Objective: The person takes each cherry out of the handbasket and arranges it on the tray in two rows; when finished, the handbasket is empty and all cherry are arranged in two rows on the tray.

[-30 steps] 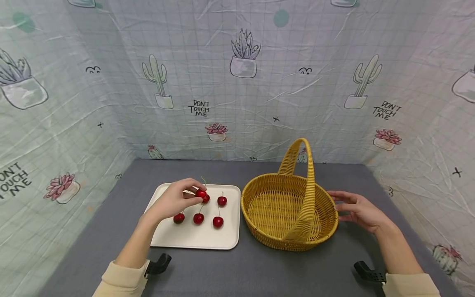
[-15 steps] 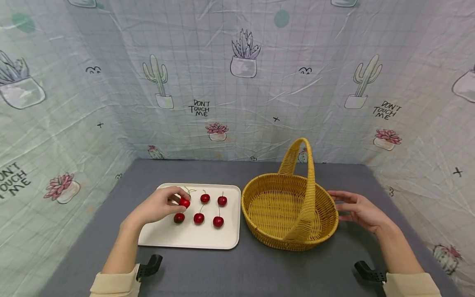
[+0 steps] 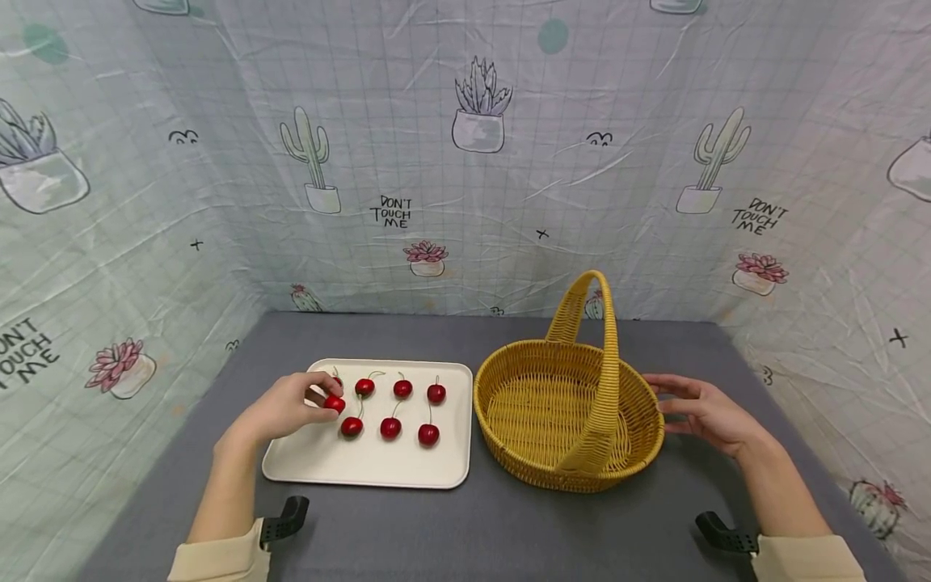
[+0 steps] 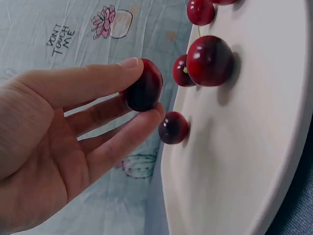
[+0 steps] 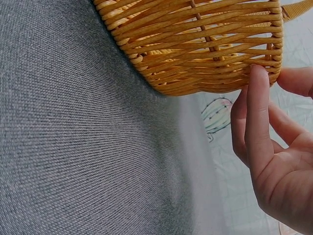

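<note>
Between thumb and fingertips my left hand point(image 3: 284, 406) pinches a dark red cherry point(image 4: 146, 88), held just above the left part of a white tray point(image 3: 407, 473). On that tray, several cherries with thin stems lie in two rough rows; a front one point(image 3: 351, 427) is near the hand, and another point(image 4: 173, 128) sits below the held fruit in the left wrist view. A yellow wicker basket point(image 3: 534, 404) with a tall arched handle stands right of the tray, with nothing inside. My right hand point(image 3: 709, 412) rests its fingertips on the basket's outer right side, fingers fairly straight.
Both things stand on a grey cloth-covered table point(image 3: 465, 533). A patterned curtain point(image 3: 465, 194) with cactus prints encloses the back and both sides. Black wrist mounts point(image 3: 285, 520) stick out from the sleeves.
My left hand, with the cherry in its fingers, has moved left across the tray, uncovering cherries in the back row. The right hand and basket have stayed in place.
</note>
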Demonstrator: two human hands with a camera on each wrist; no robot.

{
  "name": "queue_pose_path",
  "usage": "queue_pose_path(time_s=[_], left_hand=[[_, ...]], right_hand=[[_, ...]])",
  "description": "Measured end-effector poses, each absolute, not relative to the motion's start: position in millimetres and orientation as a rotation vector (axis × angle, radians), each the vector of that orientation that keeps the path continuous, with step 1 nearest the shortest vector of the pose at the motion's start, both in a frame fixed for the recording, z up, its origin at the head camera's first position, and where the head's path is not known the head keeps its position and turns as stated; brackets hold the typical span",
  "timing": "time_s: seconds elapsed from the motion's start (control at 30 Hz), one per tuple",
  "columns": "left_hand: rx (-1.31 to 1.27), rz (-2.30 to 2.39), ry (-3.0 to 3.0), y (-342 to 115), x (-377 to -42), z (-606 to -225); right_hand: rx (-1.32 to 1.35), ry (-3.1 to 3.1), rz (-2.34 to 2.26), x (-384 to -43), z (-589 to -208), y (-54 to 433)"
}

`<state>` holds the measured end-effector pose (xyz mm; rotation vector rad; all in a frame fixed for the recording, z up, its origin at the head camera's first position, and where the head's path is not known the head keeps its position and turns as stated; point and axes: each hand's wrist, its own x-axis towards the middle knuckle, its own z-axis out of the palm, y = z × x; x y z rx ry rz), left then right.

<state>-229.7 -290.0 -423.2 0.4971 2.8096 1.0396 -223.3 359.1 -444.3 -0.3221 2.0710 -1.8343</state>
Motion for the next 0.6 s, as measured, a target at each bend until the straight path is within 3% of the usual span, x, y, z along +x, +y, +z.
queue_pose_path(time_s=[0.6], left_hand=[[0.291,1.062,2.788,-313,-227,-447]], right_hand=[[-0.386,2.029,-1.853,-225,-444,360]])
